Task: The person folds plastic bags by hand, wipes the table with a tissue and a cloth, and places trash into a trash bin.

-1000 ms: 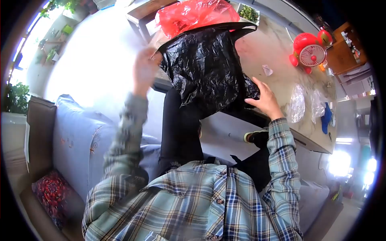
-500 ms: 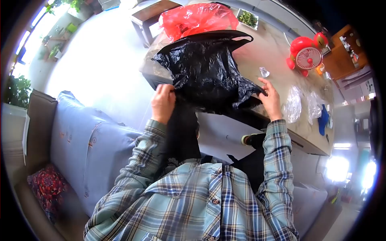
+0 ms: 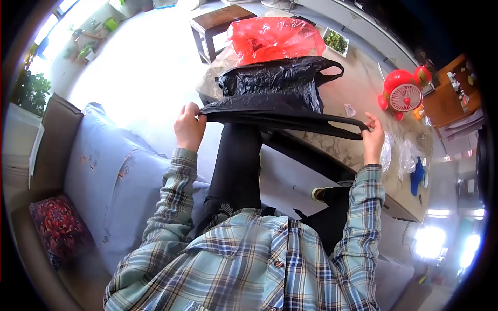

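The person wears a checked shirt (image 3: 244, 259) and black trousers (image 3: 236, 166); one shoe (image 3: 317, 194) shows beside the table; a sofa (image 3: 119, 176) with a pale blue cover stands at the left, with a patterned cushion (image 3: 58, 228) at its near end.

Both hands are raised in front of the body, well apart; the left hand (image 3: 190, 128) holds the left end of the near edge of a black bag (image 3: 272, 83), fingers closed narrowly on the plastic; the right hand (image 3: 373, 139) holds the right end of the same edge, at a long handle loop, with thumb and fingers pinched together; the near edge is stretched into a dark band between the hands; the rest of the bag is crumpled and extends away over the left part of the table (image 3: 334, 150), with a second handle loop at its far right corner.

To the right on the table are two clear bags (image 3: 408, 156), a blue cloth (image 3: 416, 177) and a small scrap (image 3: 350, 110); farther back stands a red fan (image 3: 405, 97); directly beyond the black bag is a red bag (image 3: 277, 39), with a white tray of green leaves (image 3: 336, 41) near its right side; a wooden stool (image 3: 220, 19) stands beyond the table.
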